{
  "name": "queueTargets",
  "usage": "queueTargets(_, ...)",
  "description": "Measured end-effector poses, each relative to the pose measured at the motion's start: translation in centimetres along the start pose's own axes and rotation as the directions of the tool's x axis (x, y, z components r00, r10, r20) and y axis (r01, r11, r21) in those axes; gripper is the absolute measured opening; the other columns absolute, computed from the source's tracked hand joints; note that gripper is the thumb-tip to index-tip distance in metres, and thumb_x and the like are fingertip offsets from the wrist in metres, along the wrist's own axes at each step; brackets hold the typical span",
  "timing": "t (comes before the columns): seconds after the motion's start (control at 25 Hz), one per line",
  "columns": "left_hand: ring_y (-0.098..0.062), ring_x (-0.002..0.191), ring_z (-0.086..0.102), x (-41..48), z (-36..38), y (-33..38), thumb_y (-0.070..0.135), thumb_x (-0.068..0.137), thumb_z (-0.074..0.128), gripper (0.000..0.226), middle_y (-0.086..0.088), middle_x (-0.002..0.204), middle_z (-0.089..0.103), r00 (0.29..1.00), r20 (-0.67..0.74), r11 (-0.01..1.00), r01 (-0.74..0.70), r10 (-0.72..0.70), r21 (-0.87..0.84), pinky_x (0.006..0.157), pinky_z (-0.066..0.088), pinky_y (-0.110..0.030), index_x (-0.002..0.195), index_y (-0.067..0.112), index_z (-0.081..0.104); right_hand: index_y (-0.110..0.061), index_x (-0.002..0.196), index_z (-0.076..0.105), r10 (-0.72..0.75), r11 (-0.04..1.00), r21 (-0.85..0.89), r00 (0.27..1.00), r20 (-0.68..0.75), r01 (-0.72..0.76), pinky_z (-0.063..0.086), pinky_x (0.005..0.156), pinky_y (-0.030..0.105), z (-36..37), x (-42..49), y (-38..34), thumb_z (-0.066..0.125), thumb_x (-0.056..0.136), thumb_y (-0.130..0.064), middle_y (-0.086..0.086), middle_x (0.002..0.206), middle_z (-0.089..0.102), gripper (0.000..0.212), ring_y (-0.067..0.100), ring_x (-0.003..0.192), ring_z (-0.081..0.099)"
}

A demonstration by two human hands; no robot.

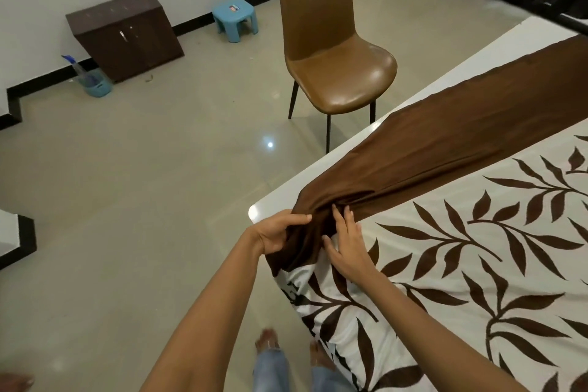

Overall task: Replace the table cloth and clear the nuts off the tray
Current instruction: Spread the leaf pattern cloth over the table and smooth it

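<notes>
Two hands work one tablecloth (461,264) at our bench (273,200) corner: left hand (280,232) fingers clench its brown border, right hand (345,245) lies flat, open; no tray in view.

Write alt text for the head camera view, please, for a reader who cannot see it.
Two bare hands, left hand and right hand, gather the brown border of a leaf-patterned table cloth at the corner of a white table. A brown chair stands beyond on the tiled floor.
</notes>
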State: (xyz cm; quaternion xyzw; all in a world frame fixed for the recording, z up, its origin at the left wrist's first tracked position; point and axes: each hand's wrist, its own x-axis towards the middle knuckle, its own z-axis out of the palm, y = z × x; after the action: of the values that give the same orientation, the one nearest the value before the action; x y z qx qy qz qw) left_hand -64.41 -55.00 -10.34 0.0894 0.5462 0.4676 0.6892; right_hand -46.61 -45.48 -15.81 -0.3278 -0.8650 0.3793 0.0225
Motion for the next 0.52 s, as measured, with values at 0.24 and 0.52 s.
queueTargets(0.24,-0.03,0.108,0.064,-1.1,-3.0,2.7,0.018,0.082,0.073,0.044,-0.018,0.121,0.065,0.979,-0.174,0.994,-0.099,0.107,0.052,0.09,0.053,-0.036,0.123,0.004,0.059,-0.036,0.148,-0.018,0.029,0.969,-0.243,1.0,-0.007,-0.03,-0.013,0.116,0.034,0.4,-1.0,1.1,0.019,0.086,-0.077,0.001,0.157,-0.023,0.083,0.018,0.145,-0.022)
queueTargets(0.52,-0.034,0.12,0.046,-2.7,-10.0,5.3,0.028,0.081,0.07,0.039,-0.01,0.127,0.05,0.393,-0.697,0.659,0.252,0.6,0.709,0.101,0.037,-0.047,0.117,0.019,0.056,-0.027,0.153,0.016,0.075,0.943,-0.315,0.99,-0.12,-0.11,0.001,0.12,0.038,0.8,-0.8,0.5,0.029,0.089,-0.069,0.007,0.162,-0.001,0.078,0.023,0.149,-0.005)
